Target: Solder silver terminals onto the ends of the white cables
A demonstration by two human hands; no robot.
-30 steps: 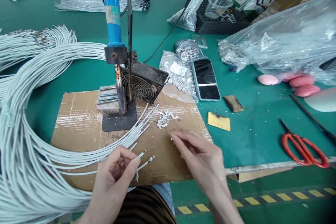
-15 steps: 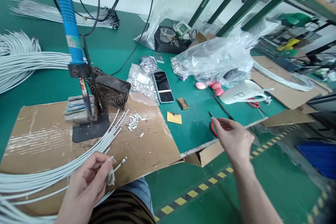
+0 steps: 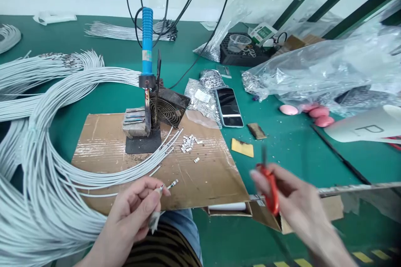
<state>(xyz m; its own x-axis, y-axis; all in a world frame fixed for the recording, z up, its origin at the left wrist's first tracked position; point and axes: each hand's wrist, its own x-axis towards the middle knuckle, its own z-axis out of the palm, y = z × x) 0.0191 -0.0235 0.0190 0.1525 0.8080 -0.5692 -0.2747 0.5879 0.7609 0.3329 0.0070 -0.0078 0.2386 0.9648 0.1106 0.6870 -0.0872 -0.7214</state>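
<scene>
My left hand (image 3: 138,206) is closed in a pinch on a thin white cable, low over the cardboard's front edge. A small white connector (image 3: 173,184) on a short cable end shows just beyond those fingertips. Under the thumb hangs a pale, crumpled scrap (image 3: 154,220) whose kind I cannot make out. In my right hand (image 3: 294,200) are red-handled scissors (image 3: 272,194), dark blades pointing away; motion blurs them. Several white cables (image 3: 125,176) curve across the cardboard (image 3: 216,175), near a small pile of white connectors (image 3: 188,143).
A blue-handled soldering iron (image 3: 147,41) stands upright in its stand, beside a small black fan (image 3: 171,106). Bundled white cables (image 3: 46,142) fill the left side. A phone (image 3: 229,107), a yellow sponge (image 3: 242,147), plastic bags (image 3: 328,62) and a white cup (image 3: 369,125) lie rightward.
My right hand has lifted the red-handled scissors off the table's front edge. The view has turned left; my left hand keeps its pinch on the cable.
</scene>
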